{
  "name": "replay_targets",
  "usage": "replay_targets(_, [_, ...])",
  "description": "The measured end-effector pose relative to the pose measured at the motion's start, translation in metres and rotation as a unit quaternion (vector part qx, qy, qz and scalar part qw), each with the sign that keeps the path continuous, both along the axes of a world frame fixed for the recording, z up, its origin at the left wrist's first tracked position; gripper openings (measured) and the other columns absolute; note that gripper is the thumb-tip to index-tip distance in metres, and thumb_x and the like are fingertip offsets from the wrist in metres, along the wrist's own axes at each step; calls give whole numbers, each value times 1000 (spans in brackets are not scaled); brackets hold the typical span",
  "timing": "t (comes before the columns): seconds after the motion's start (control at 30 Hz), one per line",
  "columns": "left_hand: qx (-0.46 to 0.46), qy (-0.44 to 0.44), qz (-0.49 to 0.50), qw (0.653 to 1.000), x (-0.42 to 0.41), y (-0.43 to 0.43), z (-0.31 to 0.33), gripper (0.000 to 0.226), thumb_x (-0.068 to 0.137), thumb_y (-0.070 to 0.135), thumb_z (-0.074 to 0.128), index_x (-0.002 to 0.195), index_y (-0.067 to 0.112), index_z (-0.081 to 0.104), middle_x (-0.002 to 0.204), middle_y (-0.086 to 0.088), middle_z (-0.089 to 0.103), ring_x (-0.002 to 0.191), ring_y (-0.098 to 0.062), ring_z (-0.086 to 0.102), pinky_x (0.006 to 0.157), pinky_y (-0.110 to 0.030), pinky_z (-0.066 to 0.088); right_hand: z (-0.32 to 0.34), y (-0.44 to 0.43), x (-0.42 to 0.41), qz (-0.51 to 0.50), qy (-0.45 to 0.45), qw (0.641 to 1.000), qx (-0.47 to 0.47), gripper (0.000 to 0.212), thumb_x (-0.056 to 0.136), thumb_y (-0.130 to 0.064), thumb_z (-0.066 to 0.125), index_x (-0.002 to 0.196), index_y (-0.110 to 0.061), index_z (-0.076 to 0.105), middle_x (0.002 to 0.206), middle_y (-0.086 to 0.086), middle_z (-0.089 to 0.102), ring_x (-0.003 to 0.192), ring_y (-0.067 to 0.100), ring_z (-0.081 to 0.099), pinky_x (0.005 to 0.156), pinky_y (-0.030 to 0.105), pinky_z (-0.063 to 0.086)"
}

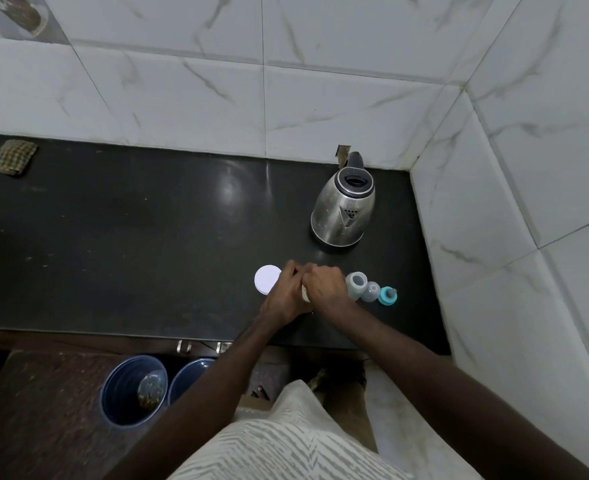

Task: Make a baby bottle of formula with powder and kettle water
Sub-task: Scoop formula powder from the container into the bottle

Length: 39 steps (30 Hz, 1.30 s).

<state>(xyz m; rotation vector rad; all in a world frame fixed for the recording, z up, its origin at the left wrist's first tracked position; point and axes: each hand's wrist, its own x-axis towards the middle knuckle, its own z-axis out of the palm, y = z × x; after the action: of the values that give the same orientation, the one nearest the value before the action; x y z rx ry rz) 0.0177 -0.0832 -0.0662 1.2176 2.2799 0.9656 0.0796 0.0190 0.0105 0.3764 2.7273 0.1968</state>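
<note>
Both hands, left (286, 292) and right (324, 285), clasp the tin (305, 295); scooping powder into the bottle (356, 285) looks next.

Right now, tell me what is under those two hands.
Under the left hand and right hand, only a pale sliver of some container shows, on the black counter. Its contents and the grip are covered. A white lid lies beside them.

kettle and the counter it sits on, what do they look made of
Kettle: looks like brushed stainless steel, silvery with soft reflections; its lid rim and handle look like black plastic. Counter: probably polished dark stone, since it mirrors a light glare, though a laminate cannot be ruled out.
</note>
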Motion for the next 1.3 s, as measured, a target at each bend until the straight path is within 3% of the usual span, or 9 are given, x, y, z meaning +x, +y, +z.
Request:
replay_targets(0.07, [11,-10,15,1000,-2,-2,0,64,61,27,90,113,29,53,104,1,49,88,-15,54,80,-36,50,7,-3,-3,-23,24,999,-3,26,102,-13,52,124,-16,64,125,3,70,113,26,70,85,35,52])
replay_targets(0.17, [20,-15,16,1000,-3,-3,2,65,65,31,86,123,19,58,104,1,54,92,-12,50,85,-34,50,7,-3,5,-38,49,998,10,22,101,-13,52,120,-16,64,121,2,70,110,24,70,79,33,49])
replay_targets(0.37, [29,-17,18,999,-3,-3,-4,81,63,40,84,136,21,53,113,-1,53,97,-9,52,92,-36,51,-6,-5,12,-122,56,991,2,19,102,-12,50,110,-18,67,117,3,71,108,23,70,84,34,51])
replay_targets(0.5, [47,0,0,999,1,0,13,65,67,34,79,123,28,47,105,-3,61,93,-23,56,87,-38,46,-15,-10,10,-178,87,980,-33,20,103,-14,51,111,-17,68,117,5,71,109,24,70,86,34,52])
replay_targets(0.67, [50,-16,-1,999,-2,-4,4,79,61,20,88,129,30,49,112,-3,57,99,-21,55,90,-41,51,-17,9,8,-168,57,980,-87,22,102,-22,54,114,-15,72,118,6,71,109,26,70,82,33,50])
replay_targets(0.77, [40,-35,3,999,-4,0,2,85,59,17,90,130,36,47,114,-6,52,101,-17,57,91,-36,52,-14,13,13,-164,72,982,-52,18,102,-16,53,109,-17,70,114,3,73,105,25,70,76,35,46])
replay_targets(0.9, [18,-20,-8,1000,-6,3,-5,83,64,21,89,138,24,53,114,-1,51,97,-2,52,92,-28,50,-21,2,14,-129,71,987,-66,18,100,-15,56,114,-17,67,119,3,72,110,25,69,87,37,51])
replay_targets(1.13, [17,-17,-10,1000,-8,4,-7,87,62,19,89,141,23,51,116,0,49,102,-8,52,93,-27,49,-5,12,16,-79,53,995,-26,19,98,-14,59,115,-14,67,118,5,71,108,28,69,83,38,51])
replay_targets(1.3, [1,-1,-25,1000,-9,3,-5,85,66,20,86,142,21,50,119,1,52,107,-9,52,96,-27,47,-3,13,14,-25,24,996,-79,20,95,-15,60,113,-16,69,119,3,72,110,28,69,78,33,43])
